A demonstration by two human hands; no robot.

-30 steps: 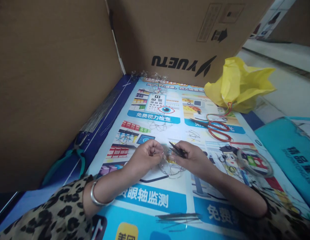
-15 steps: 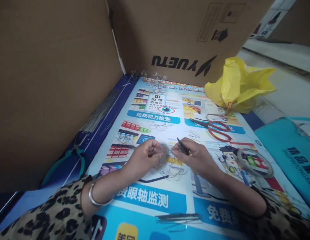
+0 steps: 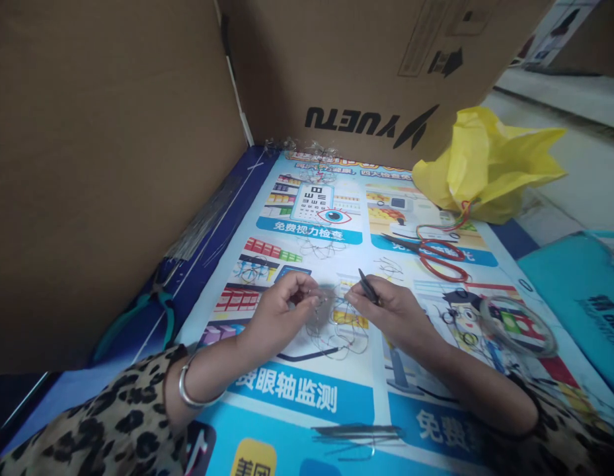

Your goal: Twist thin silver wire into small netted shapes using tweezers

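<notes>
My left hand (image 3: 285, 309) is closed in a pinch on a thin wire piece (image 3: 347, 330), whose bent loops hang below and between the hands. My right hand (image 3: 396, 305) is wrapped round a small dark pointed tool (image 3: 367, 285), its tip sticking up past the fingers; its exact kind is hidden. That hand's thumb and fingertip also meet near the wire's right side, but whether they touch it I cannot tell. A bundle of short dark wires (image 3: 359, 433) lies on the printed poster sheet (image 3: 331, 370) nearer to me.
Red-handled scissors (image 3: 443, 259) lie at the right, before a yellow bag (image 3: 485, 168). A wire coil (image 3: 547, 337) and a teal pouch (image 3: 574, 291) are farther right. Teal-handled pliers (image 3: 162, 314) and straight wires (image 3: 200, 228) lie left. Cardboard (image 3: 346, 59) stands behind.
The view has shifted slightly, so the things sit a little farther right. My left fingers have moved slightly on the wire, whose loops now hang more plainly between the hands.
</notes>
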